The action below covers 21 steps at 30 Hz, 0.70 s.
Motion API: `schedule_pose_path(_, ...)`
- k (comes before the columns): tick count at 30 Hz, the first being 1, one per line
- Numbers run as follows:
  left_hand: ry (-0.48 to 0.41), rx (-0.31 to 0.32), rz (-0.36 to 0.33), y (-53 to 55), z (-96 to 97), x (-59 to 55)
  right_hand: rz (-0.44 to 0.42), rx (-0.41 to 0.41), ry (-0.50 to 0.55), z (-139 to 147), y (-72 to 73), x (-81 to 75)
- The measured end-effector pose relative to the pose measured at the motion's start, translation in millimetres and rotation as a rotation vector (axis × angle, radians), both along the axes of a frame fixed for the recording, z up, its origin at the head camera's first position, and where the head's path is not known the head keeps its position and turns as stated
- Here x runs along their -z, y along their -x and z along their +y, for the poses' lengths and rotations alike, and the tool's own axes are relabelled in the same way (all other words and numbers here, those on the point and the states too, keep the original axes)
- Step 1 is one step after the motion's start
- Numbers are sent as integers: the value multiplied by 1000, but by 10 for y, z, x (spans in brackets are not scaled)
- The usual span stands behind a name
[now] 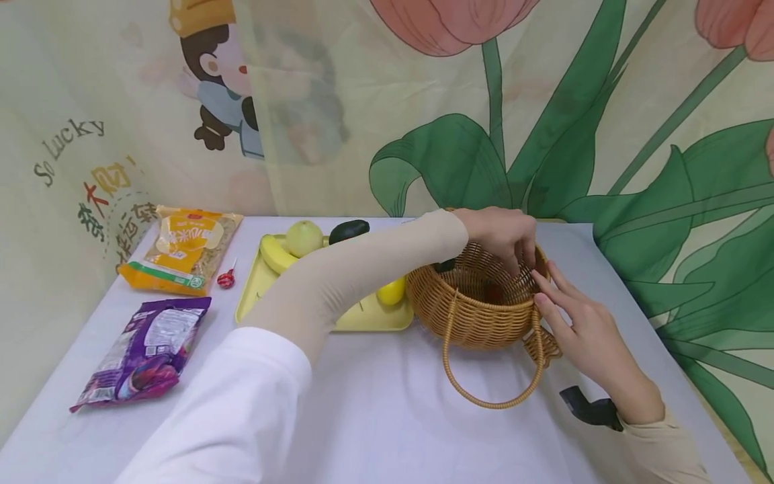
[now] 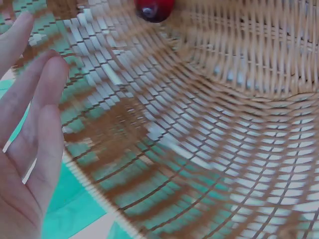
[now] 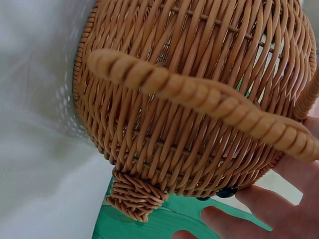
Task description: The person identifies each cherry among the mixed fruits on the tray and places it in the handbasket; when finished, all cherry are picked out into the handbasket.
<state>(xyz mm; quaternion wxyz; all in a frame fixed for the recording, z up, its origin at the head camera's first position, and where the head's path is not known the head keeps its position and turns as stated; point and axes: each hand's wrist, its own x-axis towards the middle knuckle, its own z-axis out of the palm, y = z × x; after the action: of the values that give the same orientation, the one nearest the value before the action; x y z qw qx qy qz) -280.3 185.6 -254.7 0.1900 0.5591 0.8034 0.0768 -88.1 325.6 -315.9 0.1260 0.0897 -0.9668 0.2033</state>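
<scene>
A brown wicker basket (image 1: 465,316) stands upright on the table, its loop handle (image 1: 496,405) folded down toward me. My left hand (image 1: 504,232) reaches across over the basket's mouth, fingers pointing down inside the right rim. In the left wrist view, the left hand's loosely bent fingers (image 2: 50,84) show nothing between them. A shiny dark red item (image 2: 153,9), its kind unclear, lies inside the basket, apart from those fingers. My right hand (image 1: 583,329) rests on the basket's right side, fingers extended and spread along the outside, thumb near the rim.
Left of the basket, a yellow tray (image 1: 381,326) bears a banana (image 1: 276,255), a pale green round fruit (image 1: 304,238), a dark oval item (image 1: 349,231) and a lemon (image 1: 392,292). Farther left lie an orange snack bag (image 1: 187,245), a purple bag (image 1: 148,349) and a red lollipop (image 1: 226,279).
</scene>
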Motion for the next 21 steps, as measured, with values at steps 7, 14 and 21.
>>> schedule_pose_path(7,-129,35,-66,-114,-201,-209,-37,7,6,-18,24,-4)
schedule_pose_path(14,-286,5,33,-419,-606,-272,-35,21,-4,5,-4,24)
schedule_pose_path(21,-406,-123,177,-749,-1169,-156,-25,33,-5,-18,6,27)
